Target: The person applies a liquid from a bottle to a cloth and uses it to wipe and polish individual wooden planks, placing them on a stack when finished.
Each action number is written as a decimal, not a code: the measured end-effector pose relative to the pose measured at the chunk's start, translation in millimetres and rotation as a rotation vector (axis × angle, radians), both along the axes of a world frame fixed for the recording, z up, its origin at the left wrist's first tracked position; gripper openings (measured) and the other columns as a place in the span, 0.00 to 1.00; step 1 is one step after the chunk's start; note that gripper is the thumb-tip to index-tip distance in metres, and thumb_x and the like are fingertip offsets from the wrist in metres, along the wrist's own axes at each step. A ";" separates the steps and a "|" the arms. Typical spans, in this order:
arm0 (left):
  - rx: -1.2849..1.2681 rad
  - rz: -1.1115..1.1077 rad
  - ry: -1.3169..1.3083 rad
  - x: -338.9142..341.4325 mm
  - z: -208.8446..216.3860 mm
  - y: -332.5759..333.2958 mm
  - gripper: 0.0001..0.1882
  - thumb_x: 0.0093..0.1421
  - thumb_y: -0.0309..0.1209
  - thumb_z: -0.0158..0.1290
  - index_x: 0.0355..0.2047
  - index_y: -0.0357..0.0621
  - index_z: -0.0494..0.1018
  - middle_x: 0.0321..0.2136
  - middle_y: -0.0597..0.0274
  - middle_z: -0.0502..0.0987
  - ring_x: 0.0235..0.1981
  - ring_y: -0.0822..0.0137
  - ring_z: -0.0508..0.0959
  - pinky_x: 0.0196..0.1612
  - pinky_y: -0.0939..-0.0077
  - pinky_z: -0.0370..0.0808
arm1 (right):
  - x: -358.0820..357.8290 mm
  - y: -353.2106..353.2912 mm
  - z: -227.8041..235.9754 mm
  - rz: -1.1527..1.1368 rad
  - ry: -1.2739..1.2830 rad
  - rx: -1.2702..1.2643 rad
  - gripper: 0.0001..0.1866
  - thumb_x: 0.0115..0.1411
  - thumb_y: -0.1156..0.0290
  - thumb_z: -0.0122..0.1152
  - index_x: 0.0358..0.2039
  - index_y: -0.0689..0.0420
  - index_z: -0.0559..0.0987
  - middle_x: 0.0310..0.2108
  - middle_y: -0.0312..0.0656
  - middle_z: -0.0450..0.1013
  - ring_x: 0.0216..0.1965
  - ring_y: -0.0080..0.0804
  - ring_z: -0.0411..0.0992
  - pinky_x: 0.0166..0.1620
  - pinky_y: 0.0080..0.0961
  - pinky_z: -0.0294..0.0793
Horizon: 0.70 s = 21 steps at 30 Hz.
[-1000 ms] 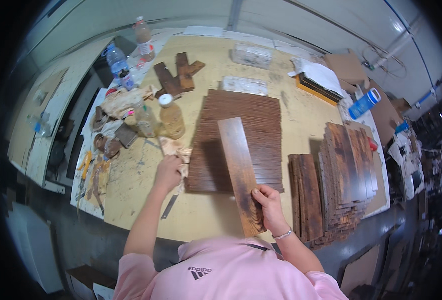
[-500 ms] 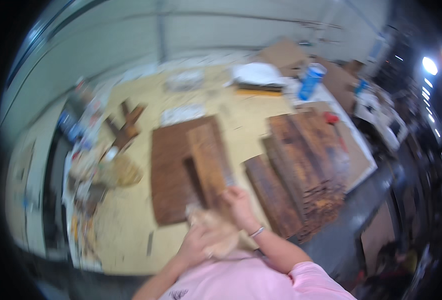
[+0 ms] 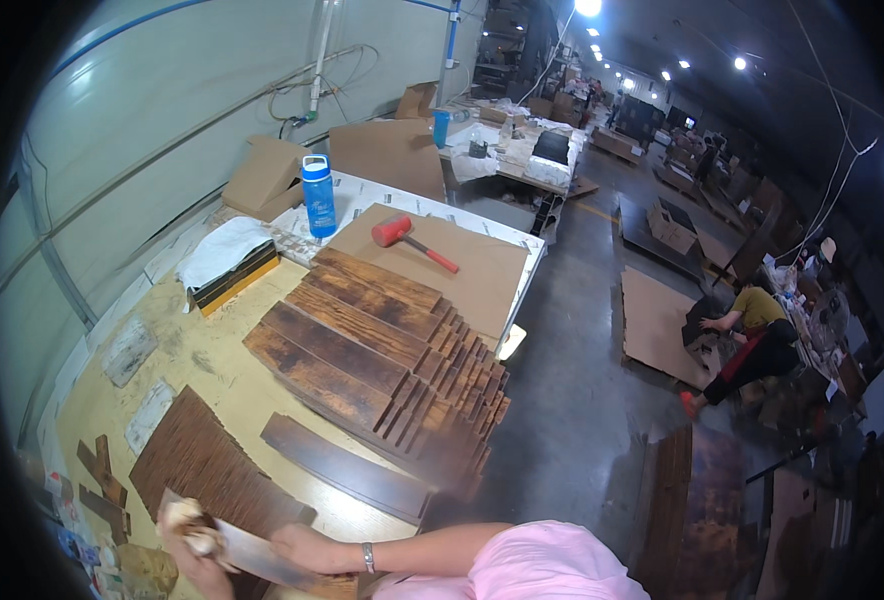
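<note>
My right hand [image 3: 307, 549] grips a narrow wooden board [image 3: 257, 556] at its near side, low in the view. At the board's left end, my left hand [image 3: 200, 574] is closed round a crumpled tan cloth or paper [image 3: 194, 528]. The wad covers that end, and some of my left fingers are hidden. Beneath and beyond both hands lies a dark brown, ribbed panel [image 3: 207, 450]. A smooth dark plank [image 3: 347, 466] rests on the table to its right. Farther off, several stained wood planks [image 3: 362, 345] are stacked in stepped rows.
A red mallet [image 3: 394, 231] lies on cardboard [image 3: 482, 262] behind the stack, near a blue bottle [image 3: 319, 198]. A white cloth [image 3: 224, 252] covers a block. Small wood pieces [image 3: 104, 475] lie at the left. Across the aisle, another person [image 3: 752, 325] bends over cardboard.
My view has swung right, bringing the aisle and the other person into sight. The board, upright-looking before, now slants low across the view; both hands keep hold of board and wad.
</note>
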<state>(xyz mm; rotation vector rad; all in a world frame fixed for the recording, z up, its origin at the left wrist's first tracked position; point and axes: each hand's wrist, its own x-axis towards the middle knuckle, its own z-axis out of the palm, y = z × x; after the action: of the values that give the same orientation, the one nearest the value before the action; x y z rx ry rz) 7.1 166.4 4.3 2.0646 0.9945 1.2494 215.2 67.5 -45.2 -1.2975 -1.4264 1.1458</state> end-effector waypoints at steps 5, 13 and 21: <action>-0.390 0.583 -0.520 -94.4 -44.9 66.8 0.14 0.65 0.24 0.43 0.49 0.34 0.73 0.42 0.55 0.78 0.35 0.63 0.79 0.42 0.69 0.76 | 25.9 -22.6 19.5 0.011 0.004 -0.014 0.17 0.66 0.64 0.49 0.28 0.65 0.73 0.24 0.58 0.71 0.27 0.54 0.71 0.34 0.42 0.70; -0.777 0.310 -0.305 118.8 27.3 -108.6 0.25 0.59 0.24 0.53 0.57 0.39 0.62 0.42 0.55 0.71 0.43 0.59 0.74 0.44 0.65 0.77 | 37.3 -3.8 29.6 -0.117 -0.147 0.062 0.14 0.64 0.65 0.51 0.29 0.62 0.76 0.26 0.56 0.75 0.32 0.59 0.74 0.36 0.49 0.73; -0.606 0.411 -0.482 42.8 23.1 -60.0 0.27 0.57 0.24 0.57 0.55 0.40 0.61 0.43 0.58 0.74 0.39 0.63 0.76 0.42 0.66 0.78 | 20.3 -17.8 21.9 0.145 -0.166 0.102 0.15 0.61 0.66 0.52 0.27 0.65 0.77 0.28 0.58 0.75 0.32 0.55 0.76 0.35 0.45 0.74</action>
<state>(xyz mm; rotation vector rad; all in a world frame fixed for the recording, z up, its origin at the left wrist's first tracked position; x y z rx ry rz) 49.9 106.5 27.4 1.0678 1.3786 1.3333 235.4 49.7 -23.3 -1.2573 -1.7026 1.0638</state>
